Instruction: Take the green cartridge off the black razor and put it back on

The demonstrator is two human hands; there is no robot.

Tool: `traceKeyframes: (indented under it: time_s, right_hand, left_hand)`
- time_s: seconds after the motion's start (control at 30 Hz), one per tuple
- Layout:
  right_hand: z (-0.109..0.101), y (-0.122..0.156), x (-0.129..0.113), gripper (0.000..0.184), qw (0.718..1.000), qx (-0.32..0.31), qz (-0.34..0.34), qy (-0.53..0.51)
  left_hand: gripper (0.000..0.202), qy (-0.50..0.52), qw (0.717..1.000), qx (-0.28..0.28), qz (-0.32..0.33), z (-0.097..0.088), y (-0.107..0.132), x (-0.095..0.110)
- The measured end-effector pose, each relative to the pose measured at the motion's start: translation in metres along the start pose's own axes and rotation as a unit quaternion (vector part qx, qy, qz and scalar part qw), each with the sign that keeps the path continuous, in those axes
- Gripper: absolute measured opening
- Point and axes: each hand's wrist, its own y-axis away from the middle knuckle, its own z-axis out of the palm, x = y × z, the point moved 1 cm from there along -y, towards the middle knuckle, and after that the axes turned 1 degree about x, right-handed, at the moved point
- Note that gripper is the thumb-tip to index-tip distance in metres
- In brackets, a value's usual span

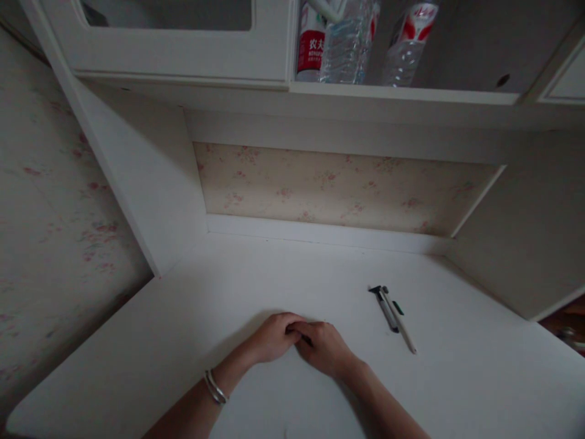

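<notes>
My left hand (pixel 275 336) and my right hand (pixel 323 349) meet on the white desk (pixel 283 274), fingers curled and laid over one another. Both are closed, and I make out no object in them. A silver bangle (pixel 216 387) circles my left wrist. To the right of my right hand, apart from it, lie two slim tools side by side. One has a grey handle (pixel 387 310) with a dark crosswise head, its exact kind unclear. The other is a white pen-like stick (pixel 402 326) with a green part near its upper end.
Over the desk hangs a white cabinet (pixel 183 58); its open shelf holds a red-labelled bottle (pixel 312 52) and clear plastic bottles (pixel 404 58). White side panels (pixel 150 177) stand left and right. Flowered wallpaper (pixel 315 186) shows at the back.
</notes>
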Motion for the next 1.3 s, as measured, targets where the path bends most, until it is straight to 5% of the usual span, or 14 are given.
traceKeyframes:
  time_s: [1.3]
  right_hand:
    - [0.0000, 0.0001, 0.0000, 0.040, 1.000, -0.007, 0.004, -0.004]
  left_hand:
    - [0.038, -0.005, 1.000, 0.001, -0.007, -0.0012, 0.0007, 0.0028]
